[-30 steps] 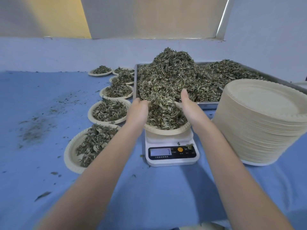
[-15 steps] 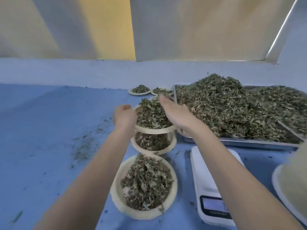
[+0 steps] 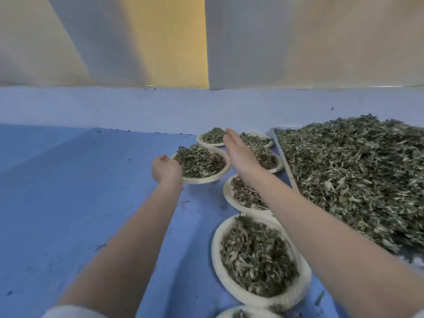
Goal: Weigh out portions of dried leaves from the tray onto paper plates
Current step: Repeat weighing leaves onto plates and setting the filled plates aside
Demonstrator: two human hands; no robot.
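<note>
You carried the filled plate [image 3: 202, 165] at far centre, left of the other portions [image 3: 257, 255] and the leaf tray [image 3: 353, 177]. Your left hand [image 3: 165, 169] gripped its rim; your right hand [image 3: 238, 152] hovered flat, fingers straight. Lowering it level onto bare blue table [image 3: 91, 180] would have avoided spills.

Both arms stretched forward, hands at the far end.

The left hand [image 3: 165, 168] curls its fingers under a plate rim, gripping it from the left. The right hand [image 3: 238, 152] lies flat and relaxed, fingers straight and pointing far, just right of it.
</note>
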